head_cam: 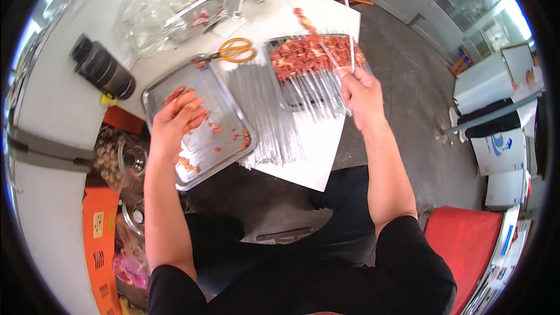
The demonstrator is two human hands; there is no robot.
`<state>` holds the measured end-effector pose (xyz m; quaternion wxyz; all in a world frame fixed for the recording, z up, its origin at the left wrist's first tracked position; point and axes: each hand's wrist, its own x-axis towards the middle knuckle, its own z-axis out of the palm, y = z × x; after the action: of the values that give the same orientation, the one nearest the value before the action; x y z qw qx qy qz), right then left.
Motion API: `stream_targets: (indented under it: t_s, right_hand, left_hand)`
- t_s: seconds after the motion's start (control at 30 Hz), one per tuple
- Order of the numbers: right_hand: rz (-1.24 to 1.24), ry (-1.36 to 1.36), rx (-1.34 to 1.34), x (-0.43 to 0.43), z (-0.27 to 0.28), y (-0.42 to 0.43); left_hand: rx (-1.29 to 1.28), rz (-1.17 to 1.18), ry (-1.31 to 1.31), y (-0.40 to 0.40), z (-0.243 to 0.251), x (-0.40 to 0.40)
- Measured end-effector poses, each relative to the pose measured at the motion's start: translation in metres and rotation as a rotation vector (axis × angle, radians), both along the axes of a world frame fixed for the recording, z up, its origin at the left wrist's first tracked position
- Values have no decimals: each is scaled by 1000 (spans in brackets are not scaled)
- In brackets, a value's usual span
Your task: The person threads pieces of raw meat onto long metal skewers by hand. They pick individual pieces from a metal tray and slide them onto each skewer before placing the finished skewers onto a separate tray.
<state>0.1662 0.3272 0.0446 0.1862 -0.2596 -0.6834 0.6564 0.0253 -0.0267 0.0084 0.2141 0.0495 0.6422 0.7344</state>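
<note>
My right hand [361,94] grips a flat metal skewer [329,54], which slants up over a tray of skewered meat. Raw meat pieces [305,21] line up beyond its far end, apparently threaded on it. Below, loaded skewers with red and pale meat [315,56] lie side by side across a metal tray [286,106], handles toward me. My left hand [181,111], fingers curled and smeared, hovers over a second steel tray [227,96] with scattered meat scraps [188,165]. Whether the fingers pinch some meat is hidden. Many bare metal skewers [267,118] lie between the trays.
Orange-handled scissors [236,50] rest at the left tray's far corner. A black bottle [105,68], plastic bags [146,24] and another metal tray [194,6] stand farther left. Orange crates [98,227] are beside me, a red seat [463,245] at right. Another person's legs [490,118] show far right.
</note>
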Motion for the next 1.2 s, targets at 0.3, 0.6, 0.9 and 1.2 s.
stream_targets:
  t_s: [0.3,0.6,0.9,1.2]
  right_hand:
    - [-49,-539,627,31,-34,83]
    - [-144,-153,428,17,-28,79]
    - [301,-273,-84,15,-12,-47]
    - [587,-201,408,5,-39,-99]
  left_hand:
    - [-167,-61,81,9,-8,-4]
    - [-249,273,281,-41,-17,-50]
    - [-898,150,589,-26,-30,-59]
    - [-1171,48,782,24,-53,-70]
